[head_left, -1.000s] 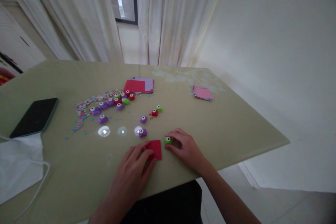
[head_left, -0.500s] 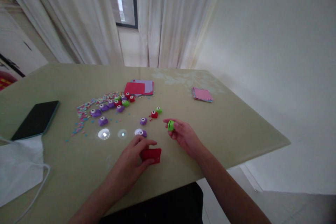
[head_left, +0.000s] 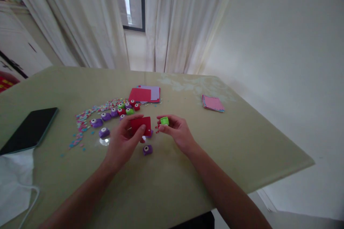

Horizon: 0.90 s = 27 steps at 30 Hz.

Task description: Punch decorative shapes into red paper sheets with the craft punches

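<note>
Between thumb and fingers, my left hand (head_left: 120, 146) grips a small red paper card (head_left: 141, 124), raised and facing me. My right hand (head_left: 179, 134) pinches a green craft paper punch (head_left: 164, 121) just right of the card, with a narrow gap between them. One purple punch with an eye on top (head_left: 147, 150) rests on the table below the card. Another purple punch (head_left: 151, 134) peeks out from behind the card, mostly hidden. Small red paper bits (head_left: 157, 129) lie between the hands.
Several purple, red and green eye punches (head_left: 106, 116) sit beside scattered confetti (head_left: 83, 116). Red and lilac paper sheets (head_left: 140, 95) lie behind; a pink paper stack (head_left: 213, 103) is at right. A dark tablet (head_left: 29, 128) and a white cloth-like item with a cord (head_left: 16, 179) lie left.
Both hands have moved forward and closer together. The red card has been lifted up from low near the table, and the green punch has come leftward, close to its right edge.
</note>
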{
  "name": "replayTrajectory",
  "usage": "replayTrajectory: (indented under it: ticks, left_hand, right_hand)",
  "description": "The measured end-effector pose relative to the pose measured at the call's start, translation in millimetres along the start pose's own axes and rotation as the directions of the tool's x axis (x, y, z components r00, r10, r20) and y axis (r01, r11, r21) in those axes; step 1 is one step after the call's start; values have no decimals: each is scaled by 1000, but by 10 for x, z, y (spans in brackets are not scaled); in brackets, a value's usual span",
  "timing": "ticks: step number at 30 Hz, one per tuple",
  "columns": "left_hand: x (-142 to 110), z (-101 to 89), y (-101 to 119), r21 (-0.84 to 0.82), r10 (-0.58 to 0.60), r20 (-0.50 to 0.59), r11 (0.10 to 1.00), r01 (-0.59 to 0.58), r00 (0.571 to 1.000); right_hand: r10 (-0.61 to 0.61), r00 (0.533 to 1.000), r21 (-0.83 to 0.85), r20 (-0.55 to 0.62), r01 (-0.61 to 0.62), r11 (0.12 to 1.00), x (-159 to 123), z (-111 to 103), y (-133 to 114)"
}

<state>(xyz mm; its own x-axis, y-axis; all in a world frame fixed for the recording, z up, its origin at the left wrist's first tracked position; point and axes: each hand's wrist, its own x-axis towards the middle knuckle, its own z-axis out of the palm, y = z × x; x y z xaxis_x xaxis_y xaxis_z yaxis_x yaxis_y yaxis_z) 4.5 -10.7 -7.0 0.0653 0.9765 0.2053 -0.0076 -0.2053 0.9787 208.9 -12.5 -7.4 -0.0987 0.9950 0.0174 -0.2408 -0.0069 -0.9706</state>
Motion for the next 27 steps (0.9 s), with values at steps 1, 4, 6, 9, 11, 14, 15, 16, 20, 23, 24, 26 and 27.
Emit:
replayTrajectory:
  ticks: [1, 4, 6, 9, 11, 14, 15, 16, 20, 23, 24, 26, 27]
  left_hand:
    - [-20, -8, -25, -4, -20, 14, 1000, 20, 1000]
    - [-35, -36, -40, -21, -66, 30, 998, 66, 997]
    - [-19, -47, -28, -19, -84, 41, 996, 84, 996]
    - [2, -53, -14, 1, -67, 93, 998, 67, 993]
    - [4, -55, -11, 27, -54, 118, 998, 51, 992]
    - [-7, -63, -9, 79, -64, 134, 995, 54, 989]
    - [-13, -65, -10, 86, -68, 137, 995, 57, 988]
    - [-21, -66, -11, 87, -70, 139, 994, 58, 988]
    - [-60, -62, -26, 80, -66, 147, 995, 55, 987]
    - [-82, -66, -39, 83, -61, 154, 995, 48, 986]
    - [-85, -69, -43, 84, -58, 155, 995, 46, 986]
    - [-83, -74, -52, 89, -51, 155, 995, 37, 987]
    - [-81, -75, -56, 92, -46, 157, 995, 32, 987]
  right_hand:
    - [8, 1000, -25, 12, -8, 1000, -26, 7, 28]
    - [2, 999, -120, 35, 2, 993, -94, 27, 86]
    - [-13, 999, -180, 44, 21, 983, -119, 36, 117]
    - [-11, 998, -232, 69, 26, 972, -134, 48, 166]
    - [-4, 998, -239, 68, 20, 971, -139, 59, 190]
    - [-8, 999, -207, 43, 17, 978, -143, 82, 195]
    - [-13, 999, -190, 32, 19, 982, -145, 89, 189]
    - [-16, 1000, -175, 23, 19, 984, -146, 94, 183]
    - [-6, 1000, -169, 10, 7, 986, -154, 97, 162]
    - [6, 1000, -174, 27, -1, 985, -160, 93, 150]
    - [7, 999, -173, 32, -2, 985, -162, 95, 144]
    - [9, 999, -173, 35, -3, 985, -163, 105, 128]
    - [10, 999, -172, 34, -4, 985, -163, 112, 119]
